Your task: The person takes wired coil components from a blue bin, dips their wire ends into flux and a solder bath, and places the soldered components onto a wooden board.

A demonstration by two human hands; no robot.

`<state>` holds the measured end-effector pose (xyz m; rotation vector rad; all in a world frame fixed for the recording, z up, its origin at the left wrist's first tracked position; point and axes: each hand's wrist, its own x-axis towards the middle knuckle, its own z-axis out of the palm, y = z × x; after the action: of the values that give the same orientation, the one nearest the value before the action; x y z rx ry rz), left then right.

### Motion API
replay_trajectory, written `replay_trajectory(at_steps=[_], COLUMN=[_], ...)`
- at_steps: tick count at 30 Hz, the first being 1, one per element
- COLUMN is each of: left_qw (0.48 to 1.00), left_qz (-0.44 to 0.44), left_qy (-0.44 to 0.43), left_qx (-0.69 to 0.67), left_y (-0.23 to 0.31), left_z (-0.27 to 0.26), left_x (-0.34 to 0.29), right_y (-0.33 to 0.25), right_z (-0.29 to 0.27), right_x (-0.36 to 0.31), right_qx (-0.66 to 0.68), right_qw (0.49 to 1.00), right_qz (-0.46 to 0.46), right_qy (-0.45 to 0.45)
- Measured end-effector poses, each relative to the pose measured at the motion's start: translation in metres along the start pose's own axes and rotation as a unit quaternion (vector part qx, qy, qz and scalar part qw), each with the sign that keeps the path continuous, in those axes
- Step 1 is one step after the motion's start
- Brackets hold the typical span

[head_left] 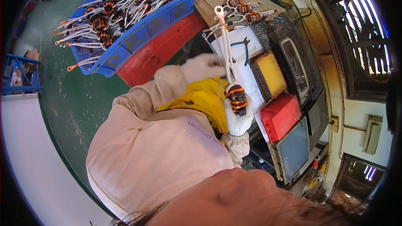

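Note:
My right hand, in a white glove, grips a copper-wound coil with black blocks on it. White sleeved leads rise from the coil to a ring terminal at the top. Just left of those leads is my left hand, smeared by motion, so its fingers and anything in them are unclear. The yellow apron shows below both hands.
A blue crate full of similar coils stands on a red box at the upper left. Several more coils lie on cardboard. A teal-handled wrench, a yellow block and a red tray sit to the right.

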<state>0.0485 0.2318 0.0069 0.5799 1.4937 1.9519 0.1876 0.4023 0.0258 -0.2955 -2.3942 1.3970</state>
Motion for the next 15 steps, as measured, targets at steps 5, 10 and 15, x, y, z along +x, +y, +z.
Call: replay_trajectory(at_steps=[5,10,15], left_qw=[0.999,0.987,0.965], left_qz=[-0.011,-0.033,-0.083], left_qy=[0.022,0.143,0.248], left_qx=[-0.049,0.06,0.033], left_y=[-0.029,-0.009,0.019], left_z=[0.01,-0.017,-0.041], left_x=[-0.011,-0.015,-0.012], right_y=[0.012,0.01,0.008], right_z=[0.0,-0.004,-0.011], right_x=[0.002,0.002,-0.001], right_qx=[-0.001,-0.026,-0.057], right_qw=[0.999,0.999,0.997], right_qz=[-0.048,-0.039,-0.041], right_qy=[-0.007,-0.012,-0.024])
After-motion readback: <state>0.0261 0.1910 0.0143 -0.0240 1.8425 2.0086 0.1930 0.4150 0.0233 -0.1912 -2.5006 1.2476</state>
